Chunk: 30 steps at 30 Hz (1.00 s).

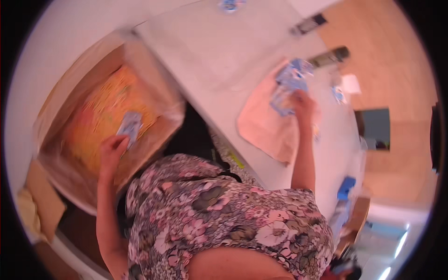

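My left hand (113, 148) pinches one end of a small, flat, blue-grey printed packet (130, 125). It is over a large open carton (165, 105) lined with brownish wrapping. Inside the carton lies a heap of thin orange-yellow pieces (100, 105), too blurred to name. On the white table, my right hand (303, 106) has its fingers closed on the edge of a blue-and-white printed packet (281, 101). More blue packets (295, 74) lie in a pile just beyond it. Beneath them spreads a pale pink sheet (266, 126), its near corner pointing toward me.
The white table (205, 51) has another small blue packet (231, 4) at its far edge and one (338, 94) to the right. A dark green cylindrical object (330, 57) and a dark-ended object (310, 24) lie at the right. A blue box (346, 187) stands nearer me.
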Tool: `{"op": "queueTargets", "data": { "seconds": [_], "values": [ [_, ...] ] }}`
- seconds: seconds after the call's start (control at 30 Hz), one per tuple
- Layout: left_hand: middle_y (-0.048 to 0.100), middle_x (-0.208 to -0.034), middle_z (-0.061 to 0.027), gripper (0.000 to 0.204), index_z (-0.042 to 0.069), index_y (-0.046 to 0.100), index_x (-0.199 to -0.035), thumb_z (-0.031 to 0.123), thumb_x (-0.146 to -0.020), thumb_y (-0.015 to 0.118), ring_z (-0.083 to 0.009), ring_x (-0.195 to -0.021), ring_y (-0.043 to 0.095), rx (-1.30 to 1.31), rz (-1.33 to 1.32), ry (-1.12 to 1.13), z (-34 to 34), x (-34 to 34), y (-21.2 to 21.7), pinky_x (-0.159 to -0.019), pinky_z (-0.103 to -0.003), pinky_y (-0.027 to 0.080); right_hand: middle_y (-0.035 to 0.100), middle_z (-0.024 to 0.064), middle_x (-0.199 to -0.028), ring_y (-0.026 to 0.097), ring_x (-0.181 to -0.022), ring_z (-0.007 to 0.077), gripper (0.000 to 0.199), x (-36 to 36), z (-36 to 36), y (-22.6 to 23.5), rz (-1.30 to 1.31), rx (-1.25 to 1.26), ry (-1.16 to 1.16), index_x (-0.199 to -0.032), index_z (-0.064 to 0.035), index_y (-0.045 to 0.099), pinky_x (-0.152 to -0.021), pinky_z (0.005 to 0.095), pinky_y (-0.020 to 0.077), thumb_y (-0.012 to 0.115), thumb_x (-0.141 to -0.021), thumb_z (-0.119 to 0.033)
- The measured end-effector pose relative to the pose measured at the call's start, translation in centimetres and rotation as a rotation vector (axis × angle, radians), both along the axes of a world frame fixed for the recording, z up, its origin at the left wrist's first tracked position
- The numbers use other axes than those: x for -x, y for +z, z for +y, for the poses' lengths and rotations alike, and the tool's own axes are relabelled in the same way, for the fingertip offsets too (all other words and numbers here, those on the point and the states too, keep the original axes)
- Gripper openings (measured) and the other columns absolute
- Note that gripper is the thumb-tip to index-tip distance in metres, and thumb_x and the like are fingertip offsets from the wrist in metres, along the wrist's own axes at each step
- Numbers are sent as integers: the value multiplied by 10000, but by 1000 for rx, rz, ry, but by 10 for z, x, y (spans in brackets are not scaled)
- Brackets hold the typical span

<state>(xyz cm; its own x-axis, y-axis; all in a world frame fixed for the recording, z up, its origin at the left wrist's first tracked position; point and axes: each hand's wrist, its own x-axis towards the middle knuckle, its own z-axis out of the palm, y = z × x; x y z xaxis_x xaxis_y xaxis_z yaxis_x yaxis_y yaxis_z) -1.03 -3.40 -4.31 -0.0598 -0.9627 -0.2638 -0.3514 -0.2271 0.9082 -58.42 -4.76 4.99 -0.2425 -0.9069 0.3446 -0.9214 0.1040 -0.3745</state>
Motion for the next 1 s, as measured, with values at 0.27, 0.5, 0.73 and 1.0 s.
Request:
{"op": "queueTargets", "data": {
  "seconds": [0.27,0.5,0.73,1.0],
  "values": [
    [657,-842,-132,350,47,666,-919,309,-700,740,-306,-805,627,73,-716,-128,-56,-3,-31,-710,-373,483,576,195,-1132,520,-1068,351,379,34,-23,-1,491,262,88,-1133,-9,592,-931,423,398,665,-805,-183],
    [645,-875,-94,424,85,597,-882,305,-592,814,-257,-849,626,53,-817,-25,-63,15,-57,-724,-369,479,578,123,-1166,528,-1087,290,267,-64,5,42,389,388,121,-1101,-17,616,-900,378,450,626,-839,-68],
    [644,-782,-47,276,60,611,-819,150,-632,794,-184,-721,626,44,-526,96,-58,8,-32,-666,-307,483,625,173,-1020,603,-921,294,180,-214,20,66,-121,538,863,-961,52,625,-828,361,489,616,-782,37],
    [640,-791,-16,169,5,631,-911,-39,-748,641,-73,-742,575,91,370,-66,-6,-6,13,-662,-226,458,631,136,-898,621,-814,243,283,-383,-54,-29,-254,-606,988,-995,8,579,-652,316,482,632,-837,-220]
  ]
}}
